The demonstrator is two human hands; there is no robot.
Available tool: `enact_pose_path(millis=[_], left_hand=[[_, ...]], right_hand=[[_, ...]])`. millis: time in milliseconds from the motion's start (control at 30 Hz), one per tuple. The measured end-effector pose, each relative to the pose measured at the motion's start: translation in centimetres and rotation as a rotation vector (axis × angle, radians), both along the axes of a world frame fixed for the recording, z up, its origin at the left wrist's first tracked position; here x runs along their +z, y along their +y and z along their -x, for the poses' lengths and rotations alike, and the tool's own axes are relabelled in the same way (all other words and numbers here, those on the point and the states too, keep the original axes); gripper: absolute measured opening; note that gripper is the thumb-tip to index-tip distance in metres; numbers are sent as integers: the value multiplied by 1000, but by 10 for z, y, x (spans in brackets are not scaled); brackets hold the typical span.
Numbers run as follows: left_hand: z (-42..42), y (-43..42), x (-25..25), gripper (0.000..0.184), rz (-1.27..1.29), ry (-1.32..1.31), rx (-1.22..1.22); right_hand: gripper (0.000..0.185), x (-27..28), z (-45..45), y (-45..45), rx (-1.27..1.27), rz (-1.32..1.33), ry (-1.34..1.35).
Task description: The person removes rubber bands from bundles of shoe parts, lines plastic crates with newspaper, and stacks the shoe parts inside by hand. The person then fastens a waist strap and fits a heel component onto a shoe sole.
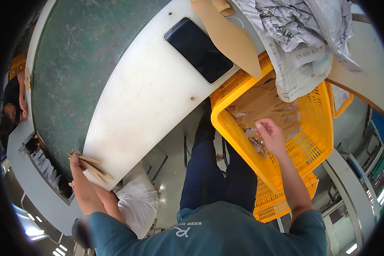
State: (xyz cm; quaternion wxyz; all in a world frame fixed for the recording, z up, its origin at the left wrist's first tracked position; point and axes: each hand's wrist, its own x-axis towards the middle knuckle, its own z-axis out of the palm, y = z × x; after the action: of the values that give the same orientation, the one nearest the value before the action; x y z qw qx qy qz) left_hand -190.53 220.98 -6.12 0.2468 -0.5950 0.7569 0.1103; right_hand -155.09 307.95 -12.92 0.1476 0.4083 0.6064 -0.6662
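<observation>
My left hand (75, 163) is at the left end of the white tabletop, closed around several thin tan pieces (94, 168) that fan out to the right. My right hand (271, 133) hangs inside the yellow plastic basket (271, 173), above a layer of flat brown pieces (260, 102) lying in overlapping rows. Its fingers are curled in. Against the brown behind them, I cannot make out whether they pinch anything.
On the white curved tabletop (128, 98) lie a dark-screened phone (200, 50) and a large tan curved piece (232, 38). Crumpled newspaper (294, 47) overhangs the basket's far side. A green surface (77, 72) borders the tabletop. Someone in white trousers (136, 200) is close on my left.
</observation>
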Motion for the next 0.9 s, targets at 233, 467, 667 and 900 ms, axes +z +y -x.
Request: enact_pose_path(millis=[233,467,667,900], left_hand=[[-32,-67,15,21,-123,131,-70],[-54,-1,21,16,-29,305,-217],[-41,7,15,13,-33,110,-179],[-42,40,15,75,276,92,-285]], right_hand=[[19,19,26,-8,133,-59,6],[20,15,43,-4,138,-104,41],[20,3,26,-13,125,-60,62],[16,5,5,-15,154,-85,32]])
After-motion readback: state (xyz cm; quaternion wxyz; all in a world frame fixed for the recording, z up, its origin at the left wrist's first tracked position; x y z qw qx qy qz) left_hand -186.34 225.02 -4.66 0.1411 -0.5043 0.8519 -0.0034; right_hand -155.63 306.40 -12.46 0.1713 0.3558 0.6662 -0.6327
